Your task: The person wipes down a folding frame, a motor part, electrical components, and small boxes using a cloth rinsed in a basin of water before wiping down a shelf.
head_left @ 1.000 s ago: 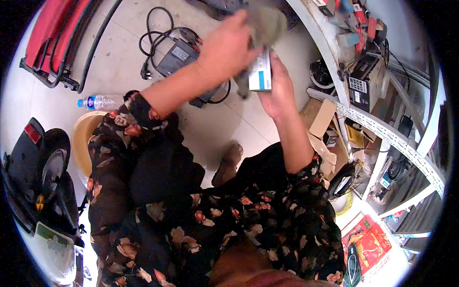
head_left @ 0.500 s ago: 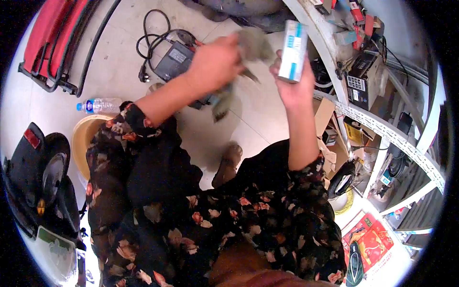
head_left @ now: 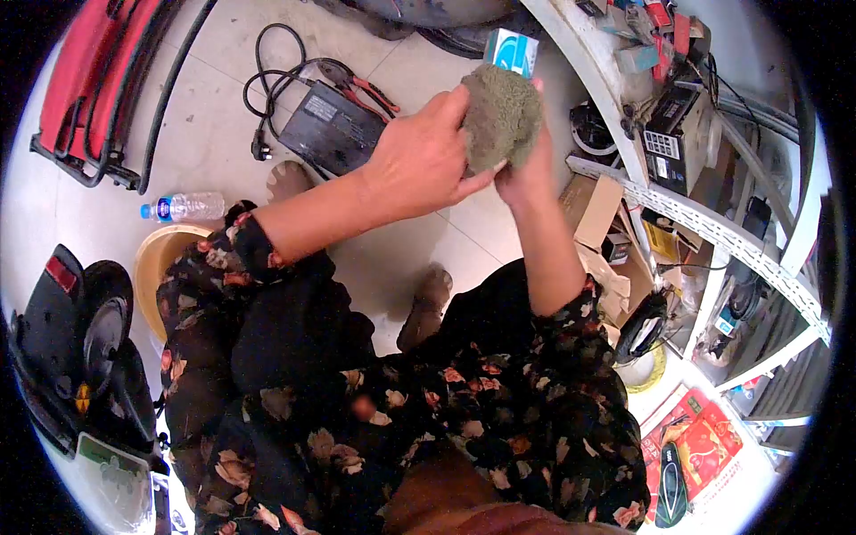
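A greyish-green cloth (head_left: pixel 501 118) is bunched against a small white and teal box (head_left: pixel 511 52), at the upper middle of the view. My left hand (head_left: pixel 419 153) comes in from the left with its fingers closed on the cloth. On the right, my right hand (head_left: pixel 528 174) holds the box from below, its fingers mostly hidden behind the cloth. Only the top end of the box shows above the cloth.
On the tiled floor lie a black charger (head_left: pixel 330 127) with a cable, red-handled pliers (head_left: pixel 370 92) and a plastic bottle (head_left: pixel 185 207). A tan bucket (head_left: pixel 153 267) stands left. Cluttered white shelving (head_left: pixel 713 227) curves along the right, near an open carton (head_left: pixel 596 214).
The cloth was swinging loose from my left hand, apart from the box; now it is bunched over the box. My right hand has moved slightly left and the box is mostly covered.
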`<state>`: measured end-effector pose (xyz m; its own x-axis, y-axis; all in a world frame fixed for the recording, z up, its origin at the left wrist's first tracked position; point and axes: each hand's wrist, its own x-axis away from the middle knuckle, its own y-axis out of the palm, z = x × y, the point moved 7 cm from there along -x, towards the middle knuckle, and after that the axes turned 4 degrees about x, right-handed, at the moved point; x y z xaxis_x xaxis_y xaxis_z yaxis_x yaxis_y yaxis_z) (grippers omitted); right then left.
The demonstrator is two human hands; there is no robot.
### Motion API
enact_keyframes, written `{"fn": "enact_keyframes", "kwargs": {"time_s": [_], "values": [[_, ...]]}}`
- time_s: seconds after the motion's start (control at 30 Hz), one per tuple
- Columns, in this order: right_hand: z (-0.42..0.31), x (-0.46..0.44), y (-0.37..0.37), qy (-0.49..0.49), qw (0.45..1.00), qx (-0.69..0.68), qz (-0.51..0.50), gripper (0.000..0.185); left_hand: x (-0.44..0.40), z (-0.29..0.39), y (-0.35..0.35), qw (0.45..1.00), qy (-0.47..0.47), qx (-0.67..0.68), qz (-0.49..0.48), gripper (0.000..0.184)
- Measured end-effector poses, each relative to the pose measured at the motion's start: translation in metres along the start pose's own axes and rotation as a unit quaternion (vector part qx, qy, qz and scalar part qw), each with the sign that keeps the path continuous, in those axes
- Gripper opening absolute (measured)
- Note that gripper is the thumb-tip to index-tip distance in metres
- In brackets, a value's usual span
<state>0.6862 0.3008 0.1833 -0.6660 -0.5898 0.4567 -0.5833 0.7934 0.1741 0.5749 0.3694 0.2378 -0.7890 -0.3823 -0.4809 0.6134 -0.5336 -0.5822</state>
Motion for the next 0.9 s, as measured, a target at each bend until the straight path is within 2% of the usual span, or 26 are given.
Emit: {"fn": "enact_keyframes", "kwargs": {"time_s": [0.03,0.07,0.1,0.17,0.2,0.3,0.4,0.5,0.53,0.57,0.6,0.63,0.67,0.73,0.83,0.9], "values": [[0.005,0.002,0.002,0.005,1.0,-0.018,0.009,0.041,-0.004,-0.004,0.007,0.998,-0.033,-0.024,-0.039,0.044],[0.012,-0.002,-0.006,-0.081,0.988,0.129,-0.004,0.047,-0.008,-0.008,0.011,0.994,-0.066,-0.047,-0.078,0.048],[0.008,0.0,-0.002,-0.111,0.978,0.176,-0.004,0.048,-0.012,-0.014,0.014,0.986,-0.099,-0.071,-0.116,0.053],[-0.001,0.009,0.009,-0.168,0.949,0.268,-0.009,0.051,-0.03,-0.026,0.003,0.984,-0.132,-0.065,-0.104,0.05],[0.001,0.012,0.016,-0.127,0.976,0.176,-0.009,0.053,-0.034,-0.031,-0.001,0.982,-0.149,-0.061,-0.099,0.049],[-0.012,0.014,0.019,-0.141,0.96,0.241,-0.009,0.042,-0.031,-0.031,-0.002,0.977,-0.168,-0.072,-0.112,0.047],[-0.007,-0.004,0.003,-0.031,0.998,0.052,-0.013,0.052,-0.002,-0.005,0.014,0.986,-0.055,-0.057,-0.144,0.048],[0.001,-0.011,-0.006,-0.009,0.997,0.074,-0.037,0.052,0.0,-0.014,0.015,0.995,-0.028,-0.072,-0.065,0.037],[-0.009,-0.001,0.004,-0.134,0.977,0.163,-0.041,0.052,-0.008,-0.028,0.01,0.989,-0.104,-0.09,-0.056,0.035],[-0.005,0.004,0.005,-0.069,0.961,0.266,-0.012,0.053,-0.017,-0.051,0.003,0.963,-0.243,-0.061,-0.101,0.036],[0.002,0.01,0.01,-0.084,0.96,0.264,-0.04,0.051,-0.023,-0.07,-0.007,0.97,-0.236,-0.033,-0.04,0.035],[0.008,0.01,0.013,-0.099,0.958,0.261,-0.071,0.049,-0.027,-0.081,-0.021,0.972,-0.222,0.073,0.029,0.031],[0.002,0.007,0.004,-0.064,0.973,0.214,-0.057,0.046,-0.027,-0.094,-0.023,0.959,-0.224,0.161,0.062,0.026],[-0.012,0.007,-0.018,0.008,0.993,0.114,-0.035,0.04,-0.021,-0.095,-0.027,0.939,-0.276,0.195,0.06,0.026],[-0.053,-0.032,-0.111,-0.088,0.984,0.065,0.138,0.039,0.001,-0.103,-0.02,0.903,-0.351,0.246,0.02,0.03],[-0.079,-0.066,-0.196,-0.106,0.947,0.114,0.28,0.043,0.009,-0.103,-0.017,0.882,-0.395,0.255,0.005,0.03]]}}
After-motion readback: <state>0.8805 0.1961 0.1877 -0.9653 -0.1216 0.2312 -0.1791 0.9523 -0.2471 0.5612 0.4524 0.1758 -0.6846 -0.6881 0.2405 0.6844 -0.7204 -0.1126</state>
